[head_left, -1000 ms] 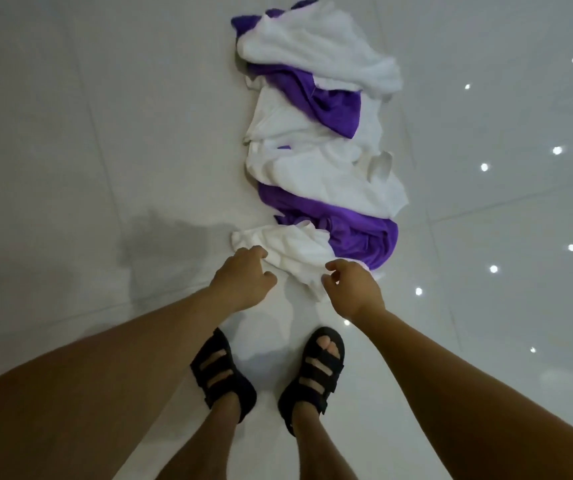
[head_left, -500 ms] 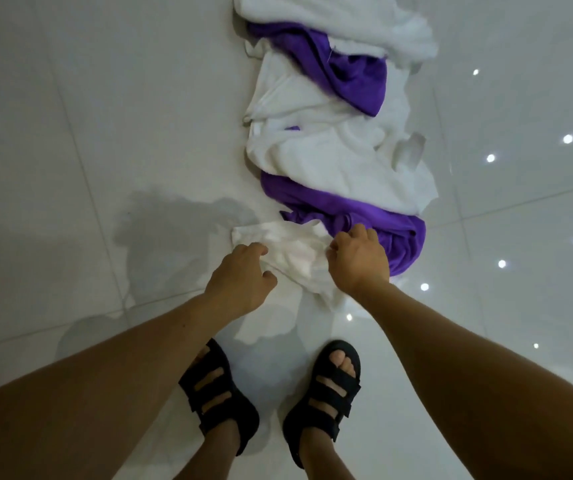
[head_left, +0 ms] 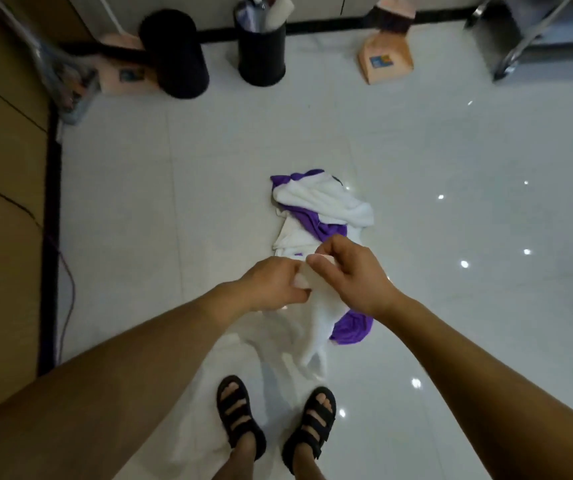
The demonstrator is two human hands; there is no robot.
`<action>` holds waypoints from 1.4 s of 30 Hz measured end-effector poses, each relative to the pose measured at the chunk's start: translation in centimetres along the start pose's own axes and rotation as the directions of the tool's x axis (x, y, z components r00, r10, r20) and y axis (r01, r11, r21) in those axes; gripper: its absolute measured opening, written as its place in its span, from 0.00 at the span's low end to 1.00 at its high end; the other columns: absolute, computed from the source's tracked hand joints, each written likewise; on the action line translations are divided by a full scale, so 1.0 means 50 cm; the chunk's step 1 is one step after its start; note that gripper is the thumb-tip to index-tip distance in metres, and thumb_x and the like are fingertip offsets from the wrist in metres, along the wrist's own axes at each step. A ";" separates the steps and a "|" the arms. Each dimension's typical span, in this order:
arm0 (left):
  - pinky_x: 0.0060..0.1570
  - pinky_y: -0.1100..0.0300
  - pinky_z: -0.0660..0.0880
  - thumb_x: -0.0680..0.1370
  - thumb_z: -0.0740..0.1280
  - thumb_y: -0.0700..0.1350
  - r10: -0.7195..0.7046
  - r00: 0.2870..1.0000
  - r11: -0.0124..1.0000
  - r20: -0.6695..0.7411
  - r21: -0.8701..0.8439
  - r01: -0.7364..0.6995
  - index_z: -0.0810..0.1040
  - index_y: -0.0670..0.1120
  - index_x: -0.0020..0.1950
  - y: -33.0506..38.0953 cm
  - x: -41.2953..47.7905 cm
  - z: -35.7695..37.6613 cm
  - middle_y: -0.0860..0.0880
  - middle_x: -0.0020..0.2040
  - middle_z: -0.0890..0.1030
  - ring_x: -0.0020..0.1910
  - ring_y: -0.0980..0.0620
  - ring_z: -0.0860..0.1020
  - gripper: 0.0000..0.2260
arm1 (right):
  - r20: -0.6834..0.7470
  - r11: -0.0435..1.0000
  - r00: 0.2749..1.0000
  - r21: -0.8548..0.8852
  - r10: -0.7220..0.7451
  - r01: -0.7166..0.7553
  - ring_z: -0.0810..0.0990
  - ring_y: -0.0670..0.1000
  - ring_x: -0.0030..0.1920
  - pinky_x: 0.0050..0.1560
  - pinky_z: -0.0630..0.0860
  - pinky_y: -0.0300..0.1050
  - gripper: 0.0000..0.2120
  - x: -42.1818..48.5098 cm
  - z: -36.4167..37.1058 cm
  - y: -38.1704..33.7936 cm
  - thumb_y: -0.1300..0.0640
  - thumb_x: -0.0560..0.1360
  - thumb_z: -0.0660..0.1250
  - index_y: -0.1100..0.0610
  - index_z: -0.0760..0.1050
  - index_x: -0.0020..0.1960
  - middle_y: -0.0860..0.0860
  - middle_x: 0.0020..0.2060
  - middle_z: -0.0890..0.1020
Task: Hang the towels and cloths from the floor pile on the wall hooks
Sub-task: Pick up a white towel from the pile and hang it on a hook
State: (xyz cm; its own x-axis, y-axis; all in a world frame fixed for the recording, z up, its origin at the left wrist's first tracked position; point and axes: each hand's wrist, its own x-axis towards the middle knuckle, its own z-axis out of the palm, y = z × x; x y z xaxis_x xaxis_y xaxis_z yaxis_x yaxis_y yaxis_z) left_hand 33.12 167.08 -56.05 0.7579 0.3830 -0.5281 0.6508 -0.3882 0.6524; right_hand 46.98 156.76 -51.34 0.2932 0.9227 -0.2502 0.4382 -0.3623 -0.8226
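Observation:
A pile of white and purple towels (head_left: pixel 316 209) lies on the glossy white tile floor in the middle of the view. My left hand (head_left: pixel 273 284) and my right hand (head_left: pixel 347 271) both grip the top edge of a white towel (head_left: pixel 319 320), held up off the floor. It hangs down between my hands toward my feet. A purple cloth (head_left: pixel 352 327) of the pile shows under my right wrist. No wall hooks are in view.
My feet in black sandals (head_left: pixel 240 414) stand just below the hanging towel. Along the far wall stand a black bin (head_left: pixel 261 53), a black cylinder (head_left: pixel 174 53) and a pink dustpan (head_left: pixel 383 60). A wooden cabinet (head_left: pixel 1 202) runs along the left.
Both hands closed on the nearest white towel and lifted it off the floor. My head rose, so the pile looks farther away and the far wall has come into view.

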 end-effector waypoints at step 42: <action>0.52 0.50 0.78 0.73 0.64 0.52 0.145 0.878 0.231 -0.455 -0.848 -0.478 0.84 0.45 0.54 0.346 -0.599 -0.702 0.42 0.53 0.83 0.52 0.41 0.82 0.17 | 0.257 0.762 0.957 0.644 -0.133 -0.067 0.84 0.57 0.52 0.49 0.81 0.50 0.17 -0.047 -0.320 -0.783 0.50 0.70 0.72 0.60 0.83 0.54 0.58 0.54 0.84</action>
State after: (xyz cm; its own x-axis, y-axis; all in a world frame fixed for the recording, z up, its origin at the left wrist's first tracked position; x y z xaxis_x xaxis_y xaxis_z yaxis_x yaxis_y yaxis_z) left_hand 20.12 178.32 -9.86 0.7400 0.6615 -0.1216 -0.2498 0.4382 0.8635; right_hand 42.74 166.65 -10.36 0.0036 0.9653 -0.2610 -0.2328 -0.2531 -0.9390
